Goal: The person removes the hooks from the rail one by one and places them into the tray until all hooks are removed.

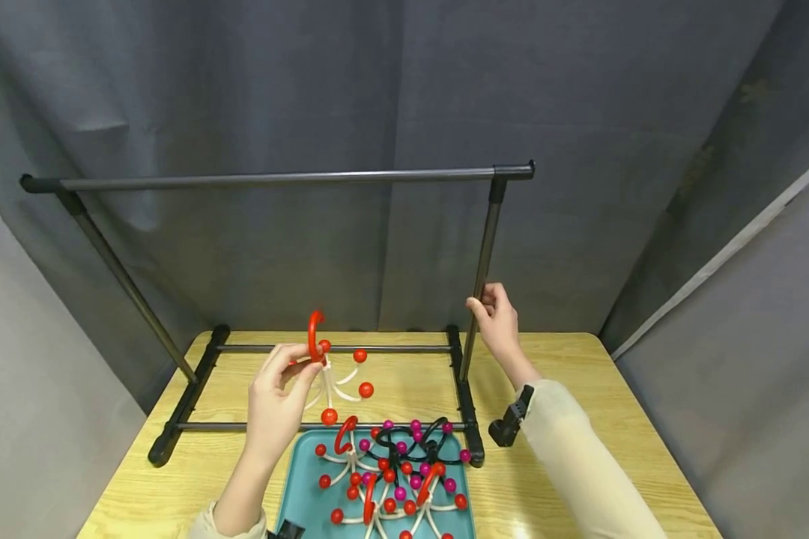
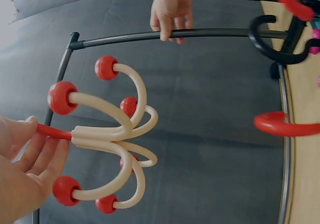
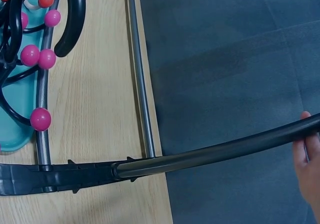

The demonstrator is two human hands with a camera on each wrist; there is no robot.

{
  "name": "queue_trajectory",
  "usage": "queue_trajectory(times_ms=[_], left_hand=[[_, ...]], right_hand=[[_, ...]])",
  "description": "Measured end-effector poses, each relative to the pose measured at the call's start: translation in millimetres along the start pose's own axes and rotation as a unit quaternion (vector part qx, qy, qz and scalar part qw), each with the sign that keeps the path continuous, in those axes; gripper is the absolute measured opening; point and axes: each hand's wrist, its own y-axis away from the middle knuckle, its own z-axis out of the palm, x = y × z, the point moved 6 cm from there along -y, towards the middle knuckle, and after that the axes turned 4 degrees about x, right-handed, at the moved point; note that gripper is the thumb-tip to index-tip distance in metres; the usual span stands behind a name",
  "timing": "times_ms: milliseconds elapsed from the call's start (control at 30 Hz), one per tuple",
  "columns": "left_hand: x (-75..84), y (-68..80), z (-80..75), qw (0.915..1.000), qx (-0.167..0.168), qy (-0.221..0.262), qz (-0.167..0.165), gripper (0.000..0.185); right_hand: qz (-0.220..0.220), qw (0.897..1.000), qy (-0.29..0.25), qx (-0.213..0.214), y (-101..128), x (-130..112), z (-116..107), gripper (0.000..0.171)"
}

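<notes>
My left hand (image 1: 279, 397) pinches the red hook (image 1: 315, 337) of a cream hanger (image 1: 327, 382) whose curved arms end in red balls. The hanger is raised in front of the rack, hook up and arms spreading below. In the left wrist view, thumb and fingers close on the base of the hook, and the cream arms (image 2: 100, 134) fan out from it. My right hand (image 1: 499, 322) grips the right upright (image 1: 487, 254) of a dark metal rack, thumb on one side and fingers behind. The rack's top bar (image 1: 276, 178) carries nothing.
A teal tray (image 1: 297, 464) at the table's front holds more cream hangers with red balls and black hangers (image 1: 394, 442) with magenta balls, tangled together. The rack's black feet (image 1: 189, 404) stand on the wooden table (image 1: 546, 479). Grey curtains (image 1: 404, 97) surround it.
</notes>
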Motion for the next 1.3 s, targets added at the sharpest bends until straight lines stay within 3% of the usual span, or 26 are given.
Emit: queue_trajectory(times_ms=[200,367,567,800,1000,1133,1300], left_hand=[[-16.8,20.5,-9.9,0.9994,-0.006,0.008,-0.033,0.023],[-33.2,38.8,-20.0,0.9959,-0.037,0.033,-0.076,0.020],[-48.5,59.2,-28.5,0.9921,-0.067,0.051,-0.093,0.018],[-60.2,80.1,-36.2,0.9857,-0.073,0.079,-0.130,0.020],[-65.4,96.5,-44.3,0.9741,-0.091,0.127,-0.164,0.019],[-72.3,109.2,-46.4,0.9657,-0.107,0.114,-0.208,0.018],[-83.0,127.0,-43.7,0.9465,-0.136,0.090,-0.279,0.019]], right_hand=[[0.000,1.000,-0.003,0.001,-1.9,0.1,0.2,0.031],[0.003,1.000,-0.010,0.000,-1.0,0.7,0.3,0.030],[0.000,1.000,-0.006,0.003,-0.7,-0.6,-3.5,0.035],[0.010,1.000,-0.007,-0.004,-1.1,0.3,-1.3,0.037],[0.007,1.000,-0.007,0.002,-0.6,2.3,-1.2,0.034],[0.005,1.000,-0.012,0.003,-1.0,1.5,-1.7,0.033],[0.004,1.000,-0.006,0.003,0.0,1.2,-2.0,0.034]])
